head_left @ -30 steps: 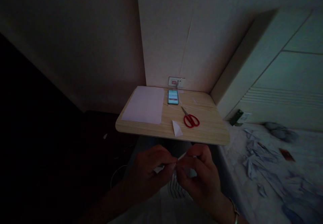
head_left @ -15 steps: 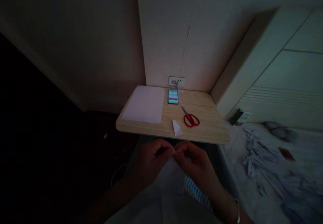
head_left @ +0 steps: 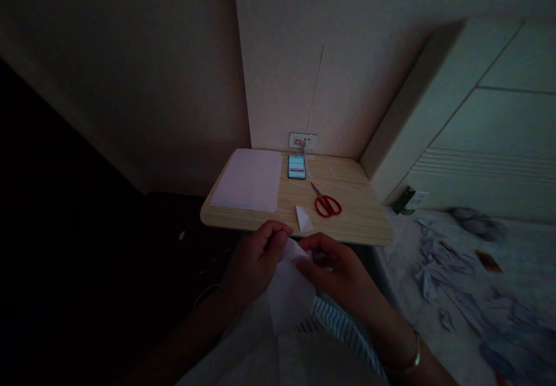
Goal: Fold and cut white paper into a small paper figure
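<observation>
Both my hands meet just below the near edge of a small wooden table (head_left: 360,224). My left hand (head_left: 256,258) and my right hand (head_left: 339,270) pinch the top of a white sheet of paper (head_left: 289,290) that hangs down between them over my lap. On the table lie a small folded white paper piece (head_left: 304,218), red-handled scissors (head_left: 326,203), a lit phone (head_left: 297,166) and a flat white sheet (head_left: 249,178). A bangle sits on my right wrist.
A wall socket (head_left: 300,141) is behind the phone. To the right a pale cabinet (head_left: 478,131) stands by a bed covered with several crumpled paper scraps (head_left: 447,264). The left side of the room is dark.
My hands rose toward the table edge. The paper, bunched small between my fingers before, now hangs open as a larger sheet.
</observation>
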A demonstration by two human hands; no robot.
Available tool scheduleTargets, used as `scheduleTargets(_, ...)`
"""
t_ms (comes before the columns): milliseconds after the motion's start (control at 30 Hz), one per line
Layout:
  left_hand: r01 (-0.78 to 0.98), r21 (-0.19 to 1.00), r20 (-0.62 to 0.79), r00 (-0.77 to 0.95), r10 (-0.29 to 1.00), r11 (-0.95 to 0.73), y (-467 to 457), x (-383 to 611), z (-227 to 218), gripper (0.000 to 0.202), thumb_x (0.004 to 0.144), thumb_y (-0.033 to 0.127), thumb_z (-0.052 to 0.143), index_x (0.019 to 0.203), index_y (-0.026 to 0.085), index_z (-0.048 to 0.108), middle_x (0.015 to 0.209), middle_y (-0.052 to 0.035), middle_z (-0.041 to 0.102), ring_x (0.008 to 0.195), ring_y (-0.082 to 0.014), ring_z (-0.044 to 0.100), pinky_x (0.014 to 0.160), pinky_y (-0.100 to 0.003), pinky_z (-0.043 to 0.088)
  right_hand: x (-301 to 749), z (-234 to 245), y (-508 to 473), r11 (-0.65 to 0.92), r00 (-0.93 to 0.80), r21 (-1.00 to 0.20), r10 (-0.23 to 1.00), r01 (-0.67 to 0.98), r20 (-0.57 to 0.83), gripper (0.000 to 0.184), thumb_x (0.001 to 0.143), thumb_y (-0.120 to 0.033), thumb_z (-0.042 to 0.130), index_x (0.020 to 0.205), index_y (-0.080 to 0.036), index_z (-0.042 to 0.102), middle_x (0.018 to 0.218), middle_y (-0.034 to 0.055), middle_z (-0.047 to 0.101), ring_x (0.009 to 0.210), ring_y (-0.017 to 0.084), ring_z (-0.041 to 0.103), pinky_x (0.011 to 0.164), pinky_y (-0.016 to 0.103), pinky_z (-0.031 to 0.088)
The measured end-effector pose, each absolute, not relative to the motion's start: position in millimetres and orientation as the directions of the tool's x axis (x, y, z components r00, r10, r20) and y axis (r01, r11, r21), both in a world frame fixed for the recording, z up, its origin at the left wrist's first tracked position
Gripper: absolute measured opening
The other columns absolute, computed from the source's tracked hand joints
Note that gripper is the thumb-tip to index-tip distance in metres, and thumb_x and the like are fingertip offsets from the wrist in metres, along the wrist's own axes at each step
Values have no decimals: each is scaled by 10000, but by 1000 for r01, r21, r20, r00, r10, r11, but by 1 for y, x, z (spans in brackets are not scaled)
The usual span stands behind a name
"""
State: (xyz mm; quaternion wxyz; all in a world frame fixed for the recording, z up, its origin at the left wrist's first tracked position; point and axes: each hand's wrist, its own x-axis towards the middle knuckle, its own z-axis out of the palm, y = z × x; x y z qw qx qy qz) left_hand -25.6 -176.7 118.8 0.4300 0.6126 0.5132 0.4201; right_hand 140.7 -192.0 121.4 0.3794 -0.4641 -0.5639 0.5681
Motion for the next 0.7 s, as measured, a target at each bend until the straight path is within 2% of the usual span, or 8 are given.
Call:
scheduleTargets(67, 256, 960, 73, 162, 984, -113, -181, -27, 123, 217, 855, 360, 467, 875, 183, 591, 750, 11, 602, 663, -114, 519, 566, -189, 381, 139, 123, -193, -92, -262, -996, 960, 21, -95, 219, 735, -362, 654, 824, -174, 590, 728, -4, 581, 606, 104, 515, 531, 214, 407)
scheduleTargets(133, 219, 972, 44, 197, 979, -88, -185, -29, 126, 214, 841, 378, 489, 854, 184, 580, 676, 30, 565, 593, -101, 483, 511, -181, 353, 139, 125, -196, -117, -264, -993, 959, -33, -104, 235, 748, -389, 637, 795, -167, 580, 686, -8, 568, 582, 101, 501, 516, 212, 394)
scheduleTargets(233, 200, 976, 42, 220, 975, -87, -192, -32, 129, 209, 837, 387, 502, 827, 185, 554, 619, 49, 502, 543, -85, 434, 474, -171, 319, 139, 128, -204, -97, -285, -995, 955, -35, -83, 219, 792, -389, 599, 829, -174, 577, 682, -11, 562, 572, 97, 497, 497, 204, 384)
scheduleTargets(300, 213, 970, 68, 216, 974, -115, -197, -34, 132, 213, 844, 385, 491, 810, 182, 544, 625, 46, 496, 550, -84, 431, 478, -169, 324, 140, 130, -210, -13, -291, -1000, 957, 24, -19, 197, 815, -352, 583, 942, -202, 576, 763, -1, 587, 628, 110, 530, 525, 211, 413)
scheduleTargets(400, 257, 951, 115, 216, 970, -170, -203, -37, 138, 224, 860, 377, 464, 788, 178, 537, 614, 43, 491, 546, -86, 429, 477, -171, 328, 141, 134, -217, 187, -294, -967, 947, 176, 129, 265, 816, -267, 592, 1078, -262, 547, 924, 13, 605, 774, 140, 573, 635, 244, 464)
scheduleTargets(533, 322, 907, 182, 278, 943, -270, -210, -39, 148, 224, 874, 343, 444, 772, 175, 552, 610, 38, 510, 547, -86, 444, 491, -175, 335, 144, 143, -221, 399, -320, -883, 894, 246, 315, 199, 827, -209, 574, 1018, -261, 595, 1009, 28, 598, 903, 160, 571, 746, 271, 469)
scheduleTargets(700, 316, 895, 205, 340, 918, -316, -216, -39, 156, 195, 845, 322, 503, 749, 174, 585, 643, 25, 567, 566, -90, 490, 505, -178, 362, 144, 151, -225, 421, -295, -888, 886, 186, 358, 155, 871, -185, 488, 926, -229, 626, 1000, 43, 608, 899, 154, 590, 723, 258, 477)
